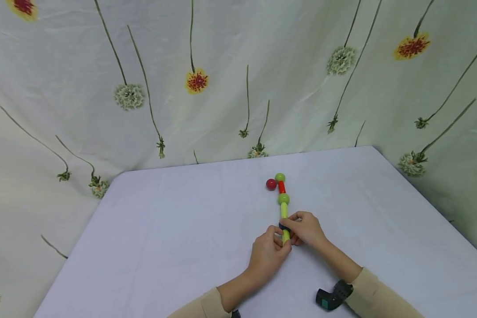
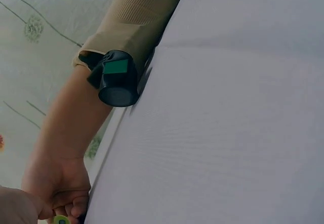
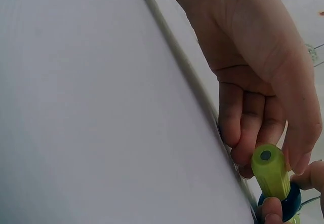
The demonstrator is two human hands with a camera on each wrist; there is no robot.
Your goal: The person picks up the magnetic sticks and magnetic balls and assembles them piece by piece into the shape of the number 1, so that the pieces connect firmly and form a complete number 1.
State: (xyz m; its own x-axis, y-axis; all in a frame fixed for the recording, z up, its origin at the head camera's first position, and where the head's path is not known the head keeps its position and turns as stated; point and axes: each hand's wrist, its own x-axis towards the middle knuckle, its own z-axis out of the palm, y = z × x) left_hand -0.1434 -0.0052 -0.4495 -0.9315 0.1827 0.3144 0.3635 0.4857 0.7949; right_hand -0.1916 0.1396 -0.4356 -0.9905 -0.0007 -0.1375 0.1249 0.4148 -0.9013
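Observation:
A line of toy building sticks and balls lies on the white table. At its far end is a green ball [image 1: 280,177], followed by a red stick [image 1: 282,187], a second green ball [image 1: 284,198] and a yellow-green stick [image 1: 284,210]. My right hand [image 1: 307,229] pinches the dark blue ball [image 3: 291,201] that adjoins this stick. On the blue ball's near side, my left hand [image 1: 265,254] pinches another yellow-green stick [image 3: 272,172] between thumb and fingers. This stick's free end, with a grey disc in it, faces the right wrist camera.
A loose red ball [image 1: 271,184] lies just left of the far green ball. The white-covered table [image 1: 175,229] stretches out around both hands, and a flower-patterned cloth [image 1: 222,115] hangs behind it. A black wrist camera [image 1: 334,296] sits on my right forearm.

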